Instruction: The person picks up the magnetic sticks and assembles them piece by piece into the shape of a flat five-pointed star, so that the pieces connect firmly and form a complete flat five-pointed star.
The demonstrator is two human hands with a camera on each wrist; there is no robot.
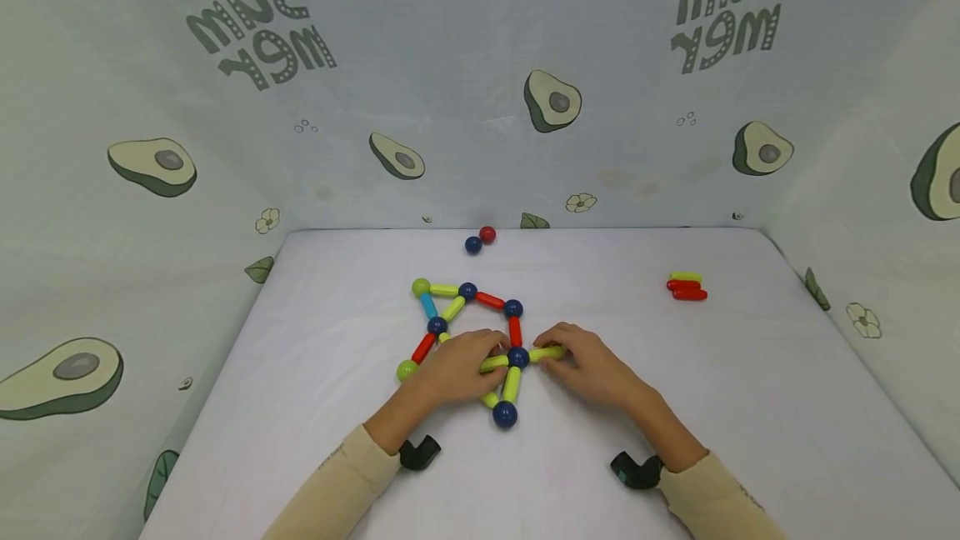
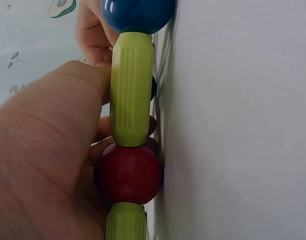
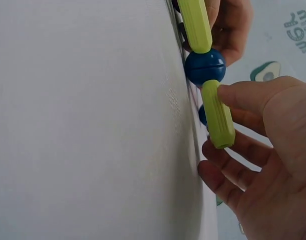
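A flat frame of coloured rods and balls lies on the white table. My right hand (image 1: 592,365) pinches a yellow-green rod (image 1: 546,353) between thumb and fingers; one end of it meets a dark blue ball (image 1: 518,357), and the other end is free in the right wrist view. On the ball's other side, my left hand (image 1: 459,367) grips another yellow-green rod (image 1: 494,363). That hand covers part of the frame, including a red ball (image 2: 127,175) seen in the left wrist view. Closer to me sits a larger-looking blue ball (image 1: 505,415), joined by yellow-green rods.
Behind the frame lie a loose blue ball (image 1: 473,245) and a red ball (image 1: 487,234). At the right are two red rods (image 1: 689,295) and a yellow-green rod (image 1: 686,277). A printed avocado cloth (image 1: 480,90) hangs behind the table (image 1: 750,407).
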